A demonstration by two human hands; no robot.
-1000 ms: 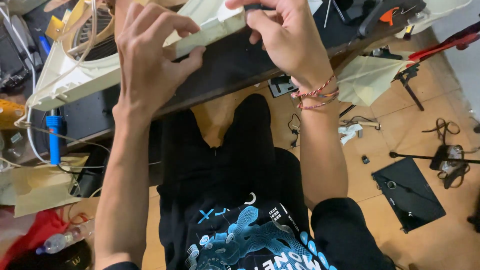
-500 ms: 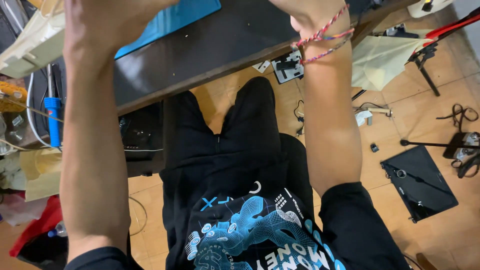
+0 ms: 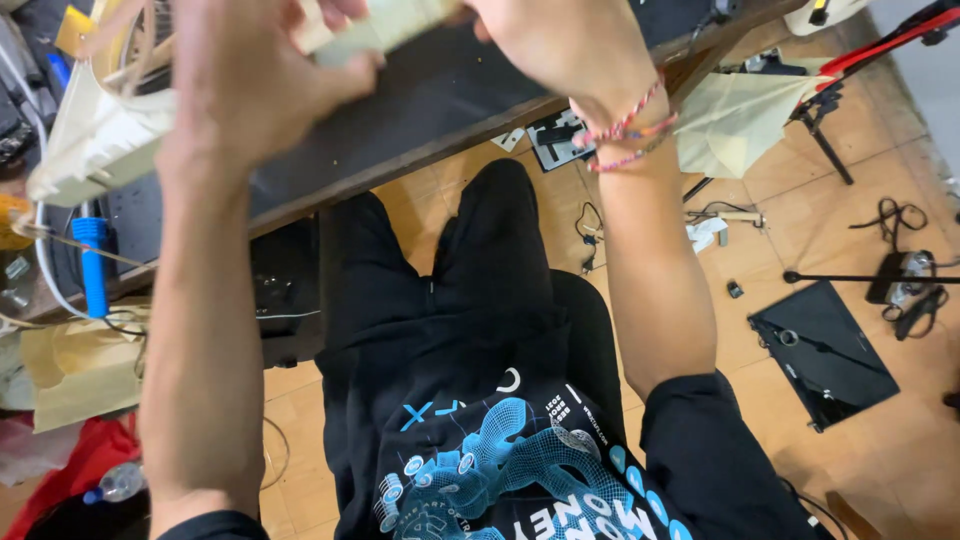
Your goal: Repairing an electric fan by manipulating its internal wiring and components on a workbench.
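Pale cream plastic casing (image 3: 385,25), at top centre above the dark desk (image 3: 430,110), is gripped by left hand (image 3: 250,80) and right hand (image 3: 560,50), fingers curled round it; work judged mid-course, nothing set down.

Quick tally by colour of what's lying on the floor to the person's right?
Black: 3 - flat panel, cable bundle, small bit
Beige: 1 - folded sheet
White: 1 - crumpled scrap
Total: 5
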